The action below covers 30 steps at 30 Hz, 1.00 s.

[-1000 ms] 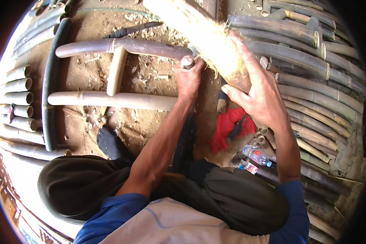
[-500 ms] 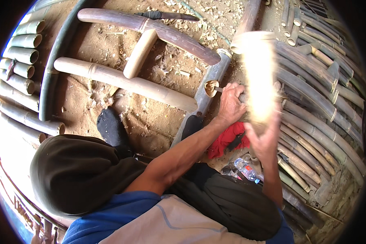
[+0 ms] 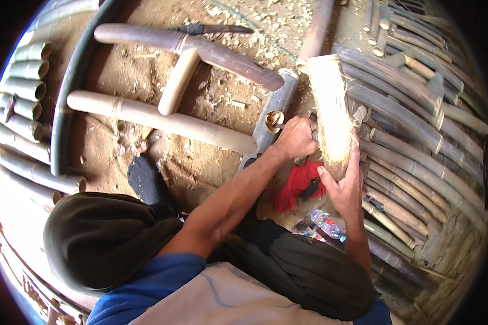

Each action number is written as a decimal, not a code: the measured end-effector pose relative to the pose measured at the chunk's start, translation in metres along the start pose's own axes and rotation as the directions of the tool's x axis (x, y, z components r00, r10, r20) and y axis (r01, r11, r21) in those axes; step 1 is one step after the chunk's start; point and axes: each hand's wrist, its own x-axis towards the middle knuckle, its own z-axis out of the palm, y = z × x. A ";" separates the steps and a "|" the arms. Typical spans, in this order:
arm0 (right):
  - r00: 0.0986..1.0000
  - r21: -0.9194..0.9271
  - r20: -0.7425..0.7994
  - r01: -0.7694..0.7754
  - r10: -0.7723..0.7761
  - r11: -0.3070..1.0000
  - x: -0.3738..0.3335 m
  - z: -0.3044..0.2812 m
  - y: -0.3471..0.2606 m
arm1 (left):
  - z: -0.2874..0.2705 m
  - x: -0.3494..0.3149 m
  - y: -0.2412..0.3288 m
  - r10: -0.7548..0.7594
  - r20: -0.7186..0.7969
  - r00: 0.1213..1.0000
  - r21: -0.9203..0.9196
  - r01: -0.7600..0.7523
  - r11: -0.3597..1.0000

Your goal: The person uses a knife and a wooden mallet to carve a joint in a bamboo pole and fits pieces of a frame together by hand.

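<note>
My left hand [image 3: 298, 137] is closed round a slim metal chisel [image 3: 279, 126]. Its shaft points left into a pale-edged hole in a grey bamboo pole [image 3: 264, 140]; the tip is hidden in there. Beside its other end, my right hand [image 3: 346, 187] grips a thick, pale wooden club [image 3: 331, 108] near its lower end. Frayed fibres hang along the club's edges, and its face is brightly lit. Whether club and chisel touch, I cannot tell. Below the club lies a red cloth [image 3: 295, 187].
A bamboo frame [image 3: 162, 120] with a short crosspiece lies on sandy, chip-strewn ground at left. A knife [image 3: 214, 29] rests beyond it. Curved bamboo poles [image 3: 417, 162] crowd the right side. A plastic bottle [image 3: 328, 223] lies near my knee. More poles [image 3: 24, 89] line the left.
The club was a bright blur and now shows sharply, its top slightly lower and further left. Both hands have shifted slightly left in the picture, as has the whole scene.
</note>
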 end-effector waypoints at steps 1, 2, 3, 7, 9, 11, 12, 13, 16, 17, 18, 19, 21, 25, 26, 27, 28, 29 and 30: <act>0.999 0.104 -0.027 -0.026 0.029 0.994 -0.005 -0.002 0.008 | -0.006 0.003 0.007 0.002 -0.017 1.000 -0.041 -0.002 0.999; 0.997 0.209 -0.051 -0.045 0.057 0.977 -0.010 -0.001 0.015 | -0.010 0.003 0.015 0.001 -0.032 0.999 -0.081 -0.003 0.997; 0.989 0.206 -0.135 -0.032 0.061 0.978 -0.018 0.002 0.022 | -0.015 0.005 0.026 0.008 -0.046 0.999 -0.123 -0.014 0.992; 0.923 0.316 -0.308 -0.127 0.229 0.940 -0.060 0.026 0.028 | -0.024 -0.006 0.022 -0.361 -0.286 0.888 -0.627 0.111 0.771; 0.904 0.423 -0.292 -0.170 0.312 0.890 -0.076 0.035 0.039 | -0.042 -0.008 0.023 -0.445 -0.369 0.816 -0.697 0.074 0.713; 0.933 0.391 -0.249 -0.150 0.261 0.908 -0.077 0.030 0.040 | -0.049 -0.009 0.015 -0.410 -0.440 0.799 -0.698 -0.017 0.716; 0.944 0.330 -0.248 -0.129 0.217 0.935 -0.077 0.025 0.041 | -0.048 -0.009 0.013 -0.402 -0.433 0.807 -0.702 -0.021 0.712; 0.953 0.317 -0.278 -0.030 0.123 0.948 -0.072 0.023 0.045 | -0.045 -0.007 0.011 -0.330 -0.460 0.825 -0.659 -0.068 0.749; 0.942 0.210 -0.328 0.149 -0.074 0.966 -0.045 0.005 0.023 | -0.038 -0.011 0.024 -0.349 -0.386 0.854 -0.574 0.074 0.815; 0.925 0.127 -0.345 0.211 -0.156 0.969 -0.038 0.005 0.024 | -0.030 -0.016 0.012 -0.244 -0.372 0.896 -0.522 0.016 0.853; 0.929 0.053 -0.299 0.245 -0.219 0.968 -0.030 0.009 0.028 | -0.025 -0.018 0.011 -0.134 -0.360 0.923 -0.471 -0.056 0.881; 0.970 -0.031 -0.155 0.186 -0.189 0.982 -0.026 0.008 0.028 | -0.018 -0.019 0.010 -0.061 -0.405 0.912 -0.340 -0.089 0.936; 0.995 -0.084 0.022 0.097 -0.096 0.992 -0.013 -0.002 0.024 | -0.018 -0.016 0.011 -0.082 -0.372 0.924 -0.316 -0.043 0.948; 0.956 0.054 -0.209 0.220 -0.205 0.974 -0.005 -0.025 0.024 | -0.049 0.017 0.025 -0.314 -0.401 0.861 -0.585 0.023 0.810; 0.932 0.066 -0.270 0.269 -0.243 0.961 -0.002 -0.030 0.021 | -0.058 0.018 0.018 -0.320 -0.438 0.840 -0.555 0.028 0.831; 0.918 0.065 -0.301 0.292 -0.260 0.954 0.002 -0.033 0.019 | -0.053 0.022 0.037 -0.394 -0.434 0.810 -0.614 0.054 0.788; 0.904 0.049 -0.321 0.314 -0.283 0.948 0.005 -0.033 0.018 | -0.044 0.021 0.020 -0.341 -0.401 0.850 -0.606 0.033 0.794; 0.893 0.039 -0.335 0.333 -0.301 0.942 0.005 -0.031 0.017 | -0.038 0.014 0.017 -0.347 -0.375 0.860 -0.599 0.060 0.798; 0.910 0.026 -0.314 0.292 -0.270 0.956 0.002 -0.026 0.018 | -0.030 0.009 0.017 -0.350 -0.342 0.872 -0.595 0.088 0.799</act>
